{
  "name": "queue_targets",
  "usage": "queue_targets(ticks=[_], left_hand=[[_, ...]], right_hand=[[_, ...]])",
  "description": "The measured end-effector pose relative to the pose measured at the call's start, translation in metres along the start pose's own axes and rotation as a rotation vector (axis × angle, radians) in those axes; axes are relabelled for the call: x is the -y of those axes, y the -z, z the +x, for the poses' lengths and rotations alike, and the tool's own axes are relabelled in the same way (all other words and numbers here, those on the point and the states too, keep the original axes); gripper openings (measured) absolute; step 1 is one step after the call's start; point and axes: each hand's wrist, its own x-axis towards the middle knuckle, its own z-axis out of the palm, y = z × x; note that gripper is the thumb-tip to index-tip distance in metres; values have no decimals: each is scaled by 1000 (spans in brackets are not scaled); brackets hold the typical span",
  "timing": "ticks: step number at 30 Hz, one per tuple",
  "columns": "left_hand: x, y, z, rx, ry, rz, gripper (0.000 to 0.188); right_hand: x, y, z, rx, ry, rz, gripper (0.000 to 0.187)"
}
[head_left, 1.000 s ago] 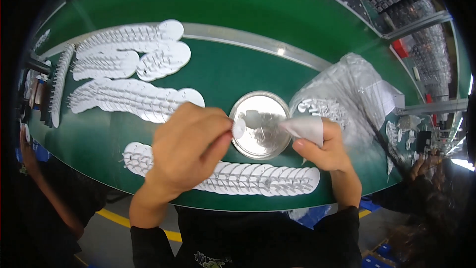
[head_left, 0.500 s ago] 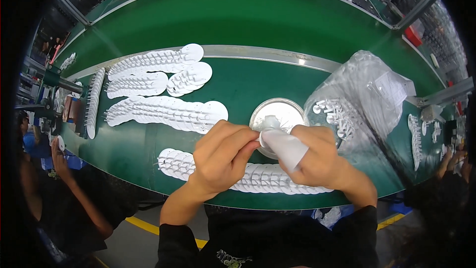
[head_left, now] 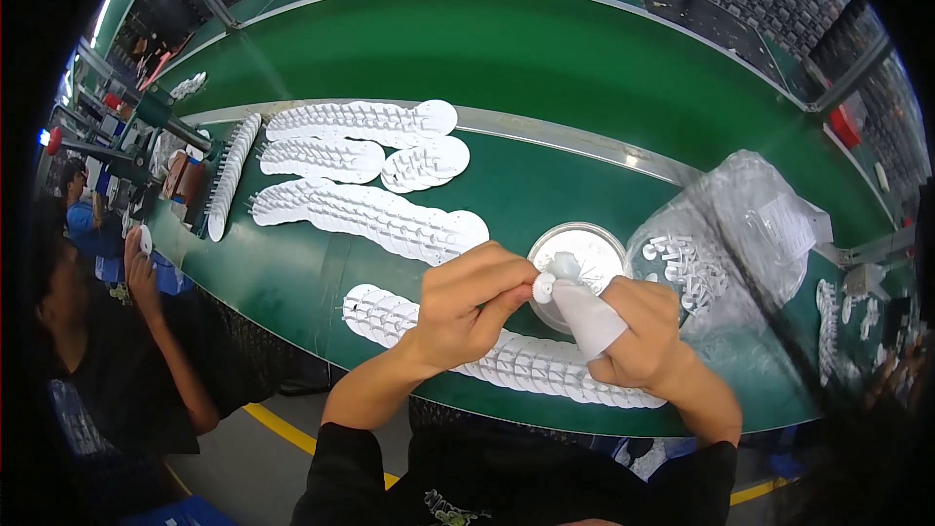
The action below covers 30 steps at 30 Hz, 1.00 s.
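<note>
- My left hand (head_left: 474, 304) pinches a small white disc (head_left: 542, 286) just above the round metal dish (head_left: 579, 263).
- My right hand (head_left: 635, 333), index finger in a white cot (head_left: 590, 316), is closed, steadying it.
- Fitting step, I judge; next it joins the overlapped disc row (head_left: 506, 362) below the dish.

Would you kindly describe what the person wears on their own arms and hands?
Both forearms are bare, with black sleeves ending near the elbows. The left hand is uncovered. The right hand wears a white finger cot over one finger. No watch or rings are visible.
</note>
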Motion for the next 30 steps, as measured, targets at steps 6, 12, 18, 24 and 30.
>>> queue_targets(ticks=[6, 12, 18, 24, 30], left_hand=[[1, -3, -2, -50, -107, 50, 18], [6, -9, -5, -60, -21, -52, 14], [5, -8, -8, -90, 56, -112, 13], [8, -7, -7, -80, -138, -25, 13], [9, -13, -7, -120, 49, -42, 9]], right_hand=[[4, -8, 2, -22, -15, 18, 49], [4, 1, -1, 97, 89, -136, 47], [-1, -4, -6, 66, 27, 15, 46], [9, -9, -6, 27, -108, -1, 42], [10, -5, -2, 124, -1, -83, 51]])
